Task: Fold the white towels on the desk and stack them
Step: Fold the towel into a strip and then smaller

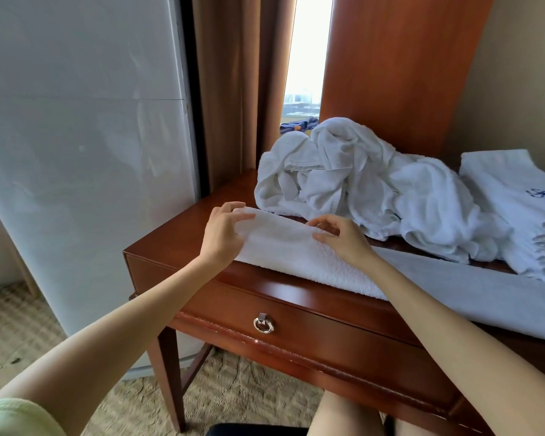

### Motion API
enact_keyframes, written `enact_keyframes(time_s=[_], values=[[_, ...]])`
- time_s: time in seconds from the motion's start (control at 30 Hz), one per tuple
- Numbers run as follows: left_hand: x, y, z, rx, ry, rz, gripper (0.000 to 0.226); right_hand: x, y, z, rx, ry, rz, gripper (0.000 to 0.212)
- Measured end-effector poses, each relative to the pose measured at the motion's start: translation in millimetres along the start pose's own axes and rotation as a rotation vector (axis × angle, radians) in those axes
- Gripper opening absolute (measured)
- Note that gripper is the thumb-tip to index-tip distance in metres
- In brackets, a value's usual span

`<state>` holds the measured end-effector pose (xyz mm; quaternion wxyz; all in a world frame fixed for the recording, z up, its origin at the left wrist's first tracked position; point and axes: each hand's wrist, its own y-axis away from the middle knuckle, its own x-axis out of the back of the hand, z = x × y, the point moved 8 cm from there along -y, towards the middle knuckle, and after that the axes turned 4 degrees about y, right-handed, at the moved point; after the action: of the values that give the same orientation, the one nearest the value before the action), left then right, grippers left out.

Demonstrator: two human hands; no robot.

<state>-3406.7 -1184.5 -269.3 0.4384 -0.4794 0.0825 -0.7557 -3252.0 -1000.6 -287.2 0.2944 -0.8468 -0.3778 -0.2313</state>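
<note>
A long white towel (296, 256) lies flat along the front of the wooden desk (177, 237), running off to the right. My left hand (222, 236) pinches its far left end between thumb and fingers. About a hand's width to the right, my right hand (343, 237) pinches the same end at its far edge. Behind them a heap of crumpled white towels (359, 184) is piled on the desk. A flat white towel with blue embroidery (523, 209) lies at the far right.
The desk has a front drawer with a metal ring pull (264, 324). A white refrigerator (76, 152) stands left of the desk, with brown curtains (233, 89) and a window behind. A tall wooden panel (397, 64) rises behind the heap. My knee (343, 413) is under the desk.
</note>
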Motion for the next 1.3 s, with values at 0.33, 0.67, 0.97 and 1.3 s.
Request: enact_keyframes(time_s=[0.33, 0.67, 0.97, 1.3], values=[[-36, 5, 10, -0.009, -0.310, -0.283, 0.049, -20, 11, -15, 0.141, 0.485, -0.026, 0.032], [-85, 28, 12, 0.023, -0.341, -0.580, 0.055, -37, 41, 16, -0.033, 0.694, -0.368, 0.056], [-11, 17, -45, 0.461, -0.489, -0.344, 0.069, -18, 54, 31, -0.060, 0.710, -0.332, 0.062], [-13, -5, 30, 0.556, 0.553, -0.253, 0.021, 9, 62, 1, -0.163, -0.095, -0.120, 0.052]])
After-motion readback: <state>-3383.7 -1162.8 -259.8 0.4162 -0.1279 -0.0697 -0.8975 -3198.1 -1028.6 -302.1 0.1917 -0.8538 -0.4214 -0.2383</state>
